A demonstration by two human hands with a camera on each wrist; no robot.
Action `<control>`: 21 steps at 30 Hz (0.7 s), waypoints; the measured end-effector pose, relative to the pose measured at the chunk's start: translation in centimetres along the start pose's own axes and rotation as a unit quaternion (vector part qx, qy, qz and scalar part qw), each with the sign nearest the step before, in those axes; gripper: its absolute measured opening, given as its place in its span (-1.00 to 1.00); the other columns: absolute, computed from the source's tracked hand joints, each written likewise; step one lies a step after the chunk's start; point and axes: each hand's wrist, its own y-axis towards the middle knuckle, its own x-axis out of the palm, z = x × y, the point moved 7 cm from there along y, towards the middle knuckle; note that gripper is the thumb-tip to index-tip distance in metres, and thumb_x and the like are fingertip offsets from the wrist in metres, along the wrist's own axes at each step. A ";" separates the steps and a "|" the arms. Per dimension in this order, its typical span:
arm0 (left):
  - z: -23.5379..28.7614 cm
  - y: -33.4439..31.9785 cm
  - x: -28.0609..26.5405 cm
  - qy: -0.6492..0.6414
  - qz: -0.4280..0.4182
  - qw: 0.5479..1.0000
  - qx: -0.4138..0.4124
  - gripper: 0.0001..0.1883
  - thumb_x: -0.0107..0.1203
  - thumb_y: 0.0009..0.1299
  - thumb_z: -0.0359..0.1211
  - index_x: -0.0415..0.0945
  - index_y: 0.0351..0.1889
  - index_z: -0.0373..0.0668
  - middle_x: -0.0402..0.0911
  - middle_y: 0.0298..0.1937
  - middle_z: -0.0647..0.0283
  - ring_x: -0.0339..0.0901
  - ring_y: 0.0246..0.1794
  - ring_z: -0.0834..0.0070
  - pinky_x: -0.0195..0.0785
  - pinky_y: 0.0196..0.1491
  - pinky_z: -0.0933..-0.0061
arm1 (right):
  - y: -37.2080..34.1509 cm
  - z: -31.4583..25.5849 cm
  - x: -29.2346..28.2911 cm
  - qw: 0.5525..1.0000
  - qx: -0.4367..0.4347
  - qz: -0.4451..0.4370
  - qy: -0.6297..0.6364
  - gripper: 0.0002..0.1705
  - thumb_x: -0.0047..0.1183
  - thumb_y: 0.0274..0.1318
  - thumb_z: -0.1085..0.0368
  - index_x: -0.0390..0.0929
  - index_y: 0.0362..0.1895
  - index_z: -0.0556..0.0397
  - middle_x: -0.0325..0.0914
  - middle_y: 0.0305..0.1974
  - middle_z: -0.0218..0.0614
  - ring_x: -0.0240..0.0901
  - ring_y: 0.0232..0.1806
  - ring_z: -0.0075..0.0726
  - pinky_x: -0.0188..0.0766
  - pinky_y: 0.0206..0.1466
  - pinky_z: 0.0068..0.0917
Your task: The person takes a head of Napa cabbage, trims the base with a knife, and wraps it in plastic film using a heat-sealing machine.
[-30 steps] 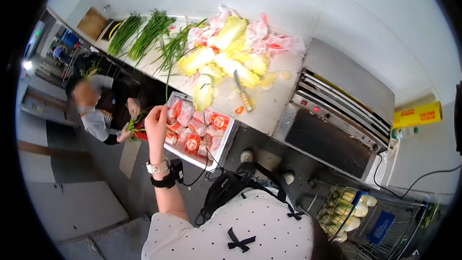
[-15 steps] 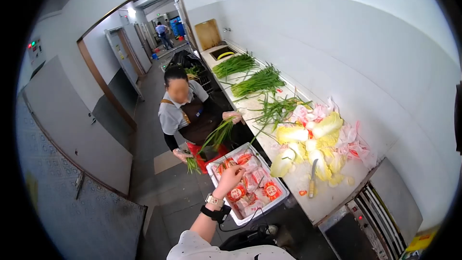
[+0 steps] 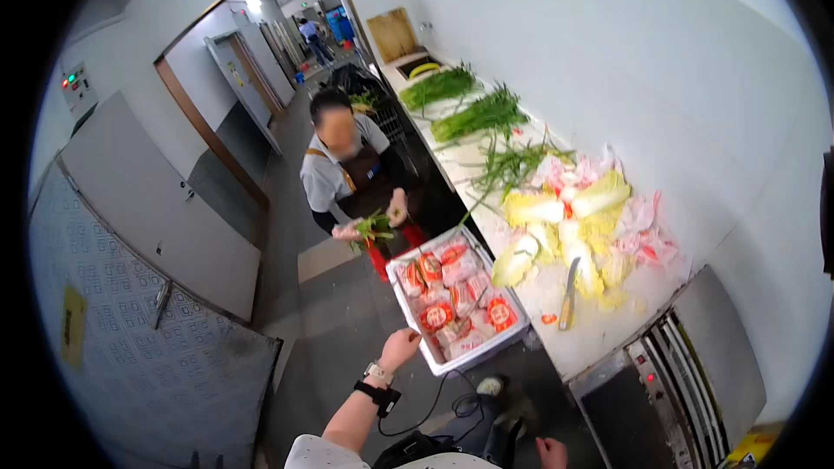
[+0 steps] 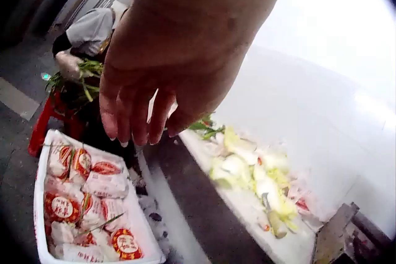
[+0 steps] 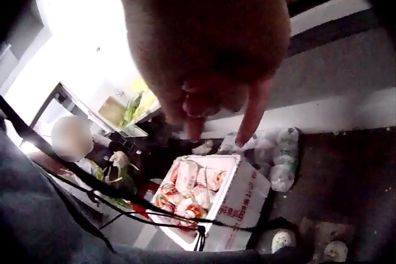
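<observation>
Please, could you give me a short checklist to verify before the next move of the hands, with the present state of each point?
1. Left hand free: ok, it holds nothing.
2. Right hand free: ok, nothing seen in its fingers.
3. White box open on top: ok, the wrapped packs inside are visible.
4. All packs sealed: cannot tell from these views.
5. Knife put away: not ok, it lies with bare blade on the counter.
6. Far end of the box unoccupied: not ok, another person holds greens close by.
</observation>
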 end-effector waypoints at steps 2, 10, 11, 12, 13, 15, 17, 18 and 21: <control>-1.8 0.2 2.7 -0.002 -0.019 1.000 -0.017 -0.74 0.00 0.19 -0.24 0.55 -0.36 -0.26 0.57 -0.39 -0.02 0.53 -0.32 0.07 0.39 -0.23 0.20 | -0.2 -0.4 0.8 0.998 0.038 -0.041 -0.010 -0.61 -0.12 0.20 0.06 0.49 -0.18 0.14 0.46 -0.27 0.11 0.35 -0.30 0.13 0.27 -0.24 -0.19; -12.2 3.3 18.8 0.046 -0.143 0.985 -0.086 -0.72 -0.05 0.19 -0.24 0.55 -0.30 -0.22 0.58 -0.32 -0.01 0.52 -0.26 0.08 0.38 -0.16 0.19 | 1.0 1.8 3.1 0.974 0.126 -0.043 -0.181 -0.70 -0.23 0.19 0.25 0.39 -0.05 0.09 0.52 -0.28 -0.08 0.44 -0.24 0.10 0.35 -0.29 -0.07; -13.3 3.6 20.7 0.049 -0.177 0.978 -0.094 -0.70 -0.02 0.17 -0.25 0.52 -0.23 -0.24 0.56 -0.23 -0.05 0.50 -0.19 0.06 0.37 -0.11 0.18 | 0.7 2.0 4.1 0.972 0.150 -0.051 -0.176 -0.69 -0.22 0.18 0.26 0.37 -0.02 0.05 0.52 -0.26 -0.08 0.43 -0.22 0.09 0.35 -0.27 -0.08; -13.8 4.0 21.7 0.058 -0.203 0.974 -0.086 -0.67 -0.01 0.16 -0.24 0.50 -0.19 -0.26 0.55 -0.21 -0.07 0.49 -0.17 0.04 0.36 -0.09 0.17 | 0.8 2.0 5.0 0.969 0.170 -0.057 -0.170 -0.68 -0.20 0.16 0.27 0.35 0.01 0.01 0.51 -0.24 -0.08 0.43 -0.20 0.08 0.34 -0.24 -0.08; -14.3 4.6 22.9 0.067 -0.228 0.968 -0.077 -0.63 0.00 0.16 -0.24 0.47 -0.15 -0.28 0.54 -0.19 -0.10 0.48 -0.16 0.02 0.36 -0.08 0.16 | 1.4 2.6 5.8 0.966 0.189 -0.062 -0.165 -0.66 -0.19 0.15 0.29 0.33 0.03 -0.02 0.51 -0.22 -0.09 0.43 -0.18 0.07 0.34 -0.22 -0.09; -15.7 6.4 24.6 0.099 -0.250 0.959 -0.091 -0.58 0.01 0.16 -0.20 0.43 -0.09 -0.29 0.52 -0.17 -0.14 0.47 -0.13 -0.01 0.35 -0.05 0.17 | 2.1 3.6 8.2 0.977 0.138 -0.033 -0.156 -0.68 -0.20 0.13 0.35 0.32 0.00 0.03 0.44 -0.15 0.00 0.38 -0.09 0.12 0.32 -0.11 -0.11; -15.7 8.7 24.4 0.078 -0.274 0.947 -0.150 -0.58 0.00 0.18 -0.23 0.41 -0.07 -0.32 0.51 -0.17 -0.18 0.46 -0.10 -0.01 0.34 -0.03 0.21 | 2.0 3.8 10.1 0.979 0.148 -0.046 -0.130 -0.68 -0.19 0.12 0.37 0.32 0.00 0.03 0.43 -0.12 0.01 0.37 -0.08 0.13 0.32 -0.10 -0.12; -16.8 9.9 25.5 0.086 -0.285 0.945 -0.133 -0.60 -0.01 0.18 -0.25 0.42 -0.08 -0.32 0.51 -0.17 -0.17 0.47 -0.10 0.00 0.34 -0.03 0.21 | 2.1 3.6 10.7 0.979 0.156 -0.053 -0.122 -0.73 -0.21 0.15 0.34 0.35 -0.05 0.06 0.45 -0.18 0.02 0.39 -0.11 0.12 0.33 -0.11 -0.16; -22.2 11.9 30.1 0.103 -0.303 0.944 -0.077 -0.63 -0.03 0.20 -0.27 0.44 -0.12 -0.34 0.52 -0.18 -0.15 0.47 -0.12 0.00 0.34 -0.05 0.22 | 2.5 4.3 12.3 0.958 0.273 -0.062 -0.058 -0.66 -0.22 0.20 0.25 0.32 0.02 0.11 0.44 -0.12 -0.01 0.39 -0.12 0.10 0.32 -0.09 -0.16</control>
